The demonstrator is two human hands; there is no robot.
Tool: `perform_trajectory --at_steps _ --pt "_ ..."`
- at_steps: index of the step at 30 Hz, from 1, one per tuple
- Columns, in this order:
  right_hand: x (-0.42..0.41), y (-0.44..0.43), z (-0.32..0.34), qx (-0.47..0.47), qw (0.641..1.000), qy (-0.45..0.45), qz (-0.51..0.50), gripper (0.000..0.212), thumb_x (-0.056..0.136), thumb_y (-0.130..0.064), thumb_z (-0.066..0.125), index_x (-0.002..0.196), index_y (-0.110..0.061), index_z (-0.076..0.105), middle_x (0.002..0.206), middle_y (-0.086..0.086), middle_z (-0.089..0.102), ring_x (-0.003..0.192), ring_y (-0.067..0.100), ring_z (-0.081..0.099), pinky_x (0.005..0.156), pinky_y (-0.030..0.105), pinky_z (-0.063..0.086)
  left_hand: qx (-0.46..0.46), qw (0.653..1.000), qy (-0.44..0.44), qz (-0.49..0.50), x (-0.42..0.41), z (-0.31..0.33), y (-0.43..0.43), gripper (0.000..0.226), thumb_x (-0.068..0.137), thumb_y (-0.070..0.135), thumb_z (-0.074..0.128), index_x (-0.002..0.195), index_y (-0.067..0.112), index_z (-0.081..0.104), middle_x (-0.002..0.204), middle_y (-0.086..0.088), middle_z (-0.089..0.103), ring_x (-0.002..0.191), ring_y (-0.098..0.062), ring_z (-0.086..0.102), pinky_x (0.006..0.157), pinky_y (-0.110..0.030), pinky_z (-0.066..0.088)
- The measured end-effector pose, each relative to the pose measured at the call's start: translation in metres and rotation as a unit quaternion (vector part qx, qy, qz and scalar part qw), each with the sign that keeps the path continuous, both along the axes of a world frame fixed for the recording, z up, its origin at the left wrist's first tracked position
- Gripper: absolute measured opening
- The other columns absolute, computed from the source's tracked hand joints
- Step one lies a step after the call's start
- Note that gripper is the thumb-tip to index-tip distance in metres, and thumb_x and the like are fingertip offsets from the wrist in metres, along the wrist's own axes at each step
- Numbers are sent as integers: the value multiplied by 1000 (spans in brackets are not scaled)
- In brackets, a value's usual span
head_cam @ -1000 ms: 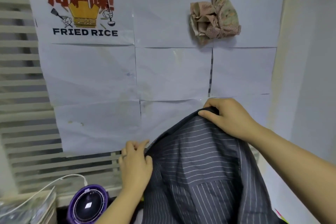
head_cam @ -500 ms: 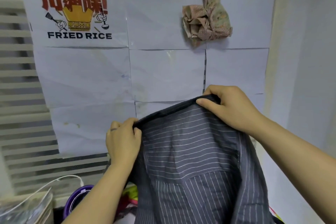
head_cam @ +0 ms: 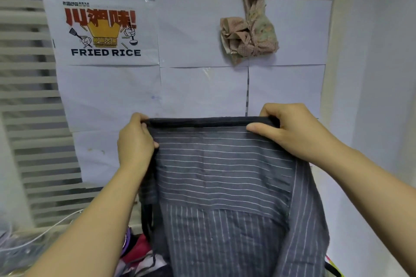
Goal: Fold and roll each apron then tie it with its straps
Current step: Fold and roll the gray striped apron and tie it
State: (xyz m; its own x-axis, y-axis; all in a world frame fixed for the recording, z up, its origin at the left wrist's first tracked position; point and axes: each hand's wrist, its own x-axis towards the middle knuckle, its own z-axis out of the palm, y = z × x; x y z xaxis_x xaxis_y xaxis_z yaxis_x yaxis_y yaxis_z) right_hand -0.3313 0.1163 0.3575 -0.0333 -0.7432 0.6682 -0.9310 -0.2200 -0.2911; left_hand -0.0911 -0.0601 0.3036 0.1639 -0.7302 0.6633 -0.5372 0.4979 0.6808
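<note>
Paper-covered wall behind; striped apron held up, top hem pinched by left hand and right hand. Still spreading; likely next: fold lengthwise, keeping strap free.

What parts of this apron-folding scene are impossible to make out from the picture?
Head view only:
- Lower part of the striped apron: cut off by the bottom edge.
- Fingertips of the left hand and right hand: curled behind the apron's top hem.
- Clutter under the left arm: blurred and partly covered.
- Small print above the FRIED RICE poster logo: too small to read.
</note>
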Motion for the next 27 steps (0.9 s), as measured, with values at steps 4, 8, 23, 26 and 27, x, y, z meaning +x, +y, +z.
perform_trajectory --at_steps 4,8,23,26,27 --pt "-15 14 -8 121 992 37 -18 41 78 -43 73 74 -8 52 62 -3 46 56 11 39 52 24 29 95 931 316 -154 -6 29 3 31 102 7 28 85 25 47 89 8 50 46 -3 64 48 -18 48" --pt "-33 28 -25 299 950 75 -58 37 84 -32 71 62 -17 44 62 -3 46 58 13 41 55 27 32 108 915 358 -151 13 37 8 18 101 11 39 90 21 50 93 0 51 40 3 56 44 -14 48" --pt "-56 35 -112 251 941 -43 -224 36 82 -16 70 59 -21 43 76 6 57 77 25 57 65 27 37 70 922 -380 -25 100 -72 43 8 84 2 63 81 9 60 80 -13 66 76 -31 66 64 -32 42" --pt "-55 29 -113 222 942 -67 -243 32 84 -16 66 61 -16 44 73 7 55 76 27 56 62 28 36 138 986 -82 -50 92 -75 43 19 92 -6 45 90 10 56 92 -11 64 51 -8 64 52 -24 46" --pt "-53 25 -113 178 947 -103 -247 27 88 -17 61 66 -13 46 70 9 57 72 27 59 61 29 38 174 978 68 -94 87 -73 43 19 96 -4 41 98 9 54 104 -13 61 56 -9 66 50 -23 51"
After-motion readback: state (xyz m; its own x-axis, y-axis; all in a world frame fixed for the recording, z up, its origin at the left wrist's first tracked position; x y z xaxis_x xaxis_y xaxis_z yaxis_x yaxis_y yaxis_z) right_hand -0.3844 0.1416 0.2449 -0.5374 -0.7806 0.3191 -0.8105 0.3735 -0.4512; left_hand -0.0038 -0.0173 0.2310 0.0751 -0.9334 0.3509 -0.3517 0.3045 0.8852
